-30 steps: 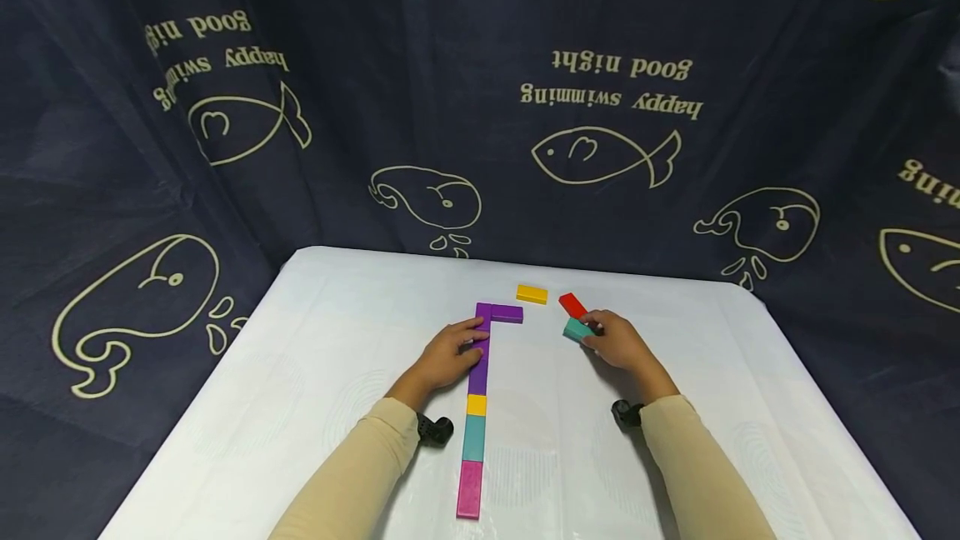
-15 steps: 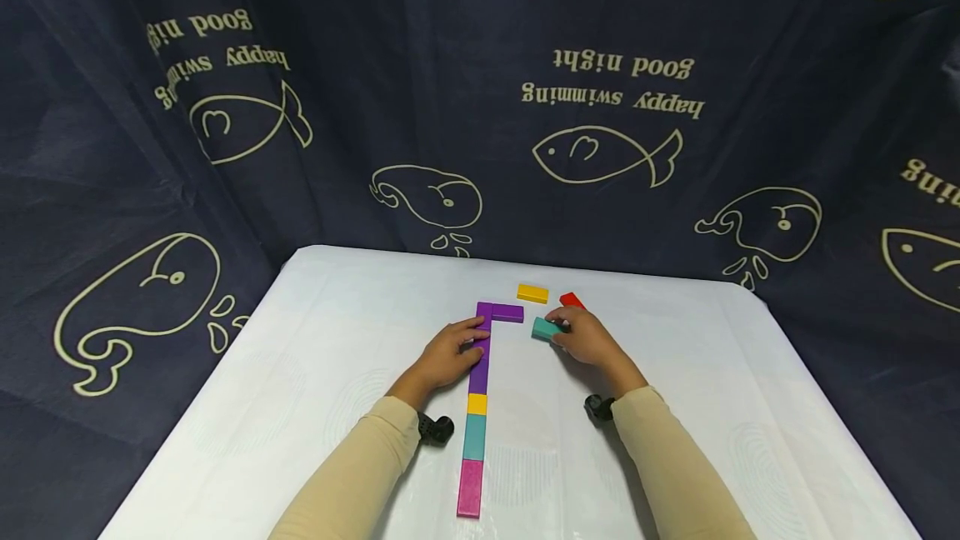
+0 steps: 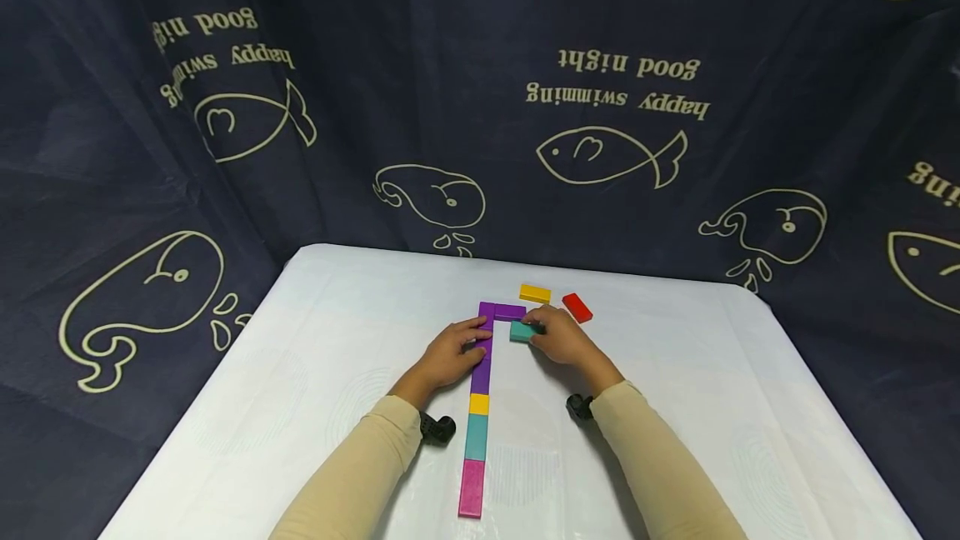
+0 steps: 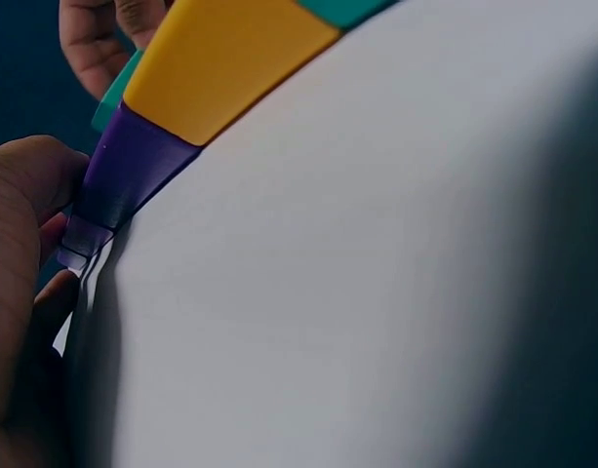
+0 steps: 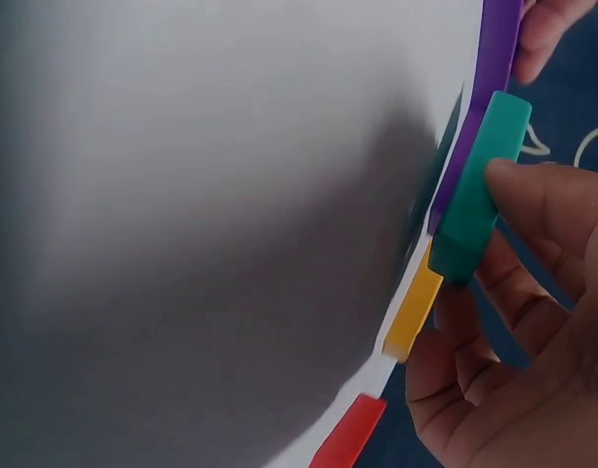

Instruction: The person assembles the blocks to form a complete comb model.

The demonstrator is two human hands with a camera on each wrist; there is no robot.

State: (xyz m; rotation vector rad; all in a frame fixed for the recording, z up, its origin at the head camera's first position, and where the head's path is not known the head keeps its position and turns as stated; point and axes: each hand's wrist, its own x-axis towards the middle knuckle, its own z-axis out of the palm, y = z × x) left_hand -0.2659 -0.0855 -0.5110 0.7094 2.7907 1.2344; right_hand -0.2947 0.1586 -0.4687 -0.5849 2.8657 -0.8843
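In the head view my right hand pinches a teal block between thumb and fingers, just in front of a sideways purple block. The right wrist view shows the thumb on the face of the teal block, which overlaps the purple one behind it. My left hand rests its fingers and thumb on the upright purple blocks from the left side. Nearer the front, this column carries on with a small yellow block, a second teal block and a pink block.
A loose yellow block lies behind the right hand, and a red block lies angled to its right. All sit on a white-covered table. A dark curtain printed with fish hangs along the far edge.
My right hand has carried the teal block leftward from near the red block to the sideways purple one. The red block is now fully uncovered. The left hand keeps its place.
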